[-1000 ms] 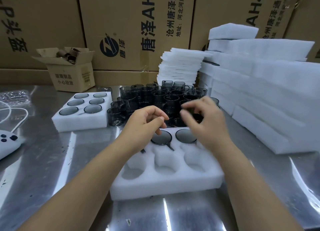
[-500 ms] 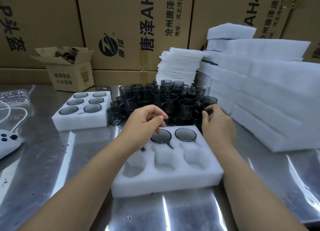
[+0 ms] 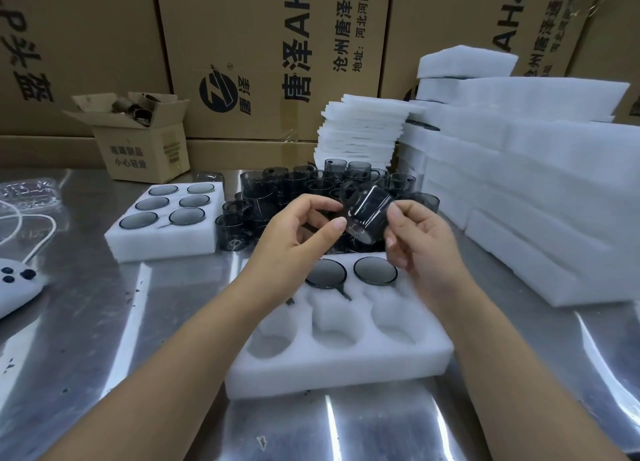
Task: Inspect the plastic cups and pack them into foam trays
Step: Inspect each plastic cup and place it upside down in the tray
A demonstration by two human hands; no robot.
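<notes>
Lifting off the near foam tray (image 3: 346,367) since half a second ago, the left hand (image 3: 291,239) now curls its fingers beside a smoky cup (image 3: 367,211), thumb tip on the cup's base. The right hand (image 3: 426,246), then down among the loose cups (image 3: 277,190), pinches that cup by its wall. The cup hangs tilted in the air over the tray's far edge. Two cups (image 3: 325,273) sit in the tray's far row; its near row of pockets is unfilled.

Printed cardboard cartons (image 3: 259,45) wall off the back. The steel table (image 3: 104,322) carries everything. Thick foam blocks (image 3: 554,201) are stacked along its right edge, with thin foam sheets (image 3: 363,131) piled at the far edge beside them. The loose cups cluster at the table's middle, just behind the near tray. A filled tray (image 3: 162,242) with six cups lies left of the cluster, and a small open box (image 3: 145,145) stands behind it. A white device (image 3: 14,287) rests at the left edge.
</notes>
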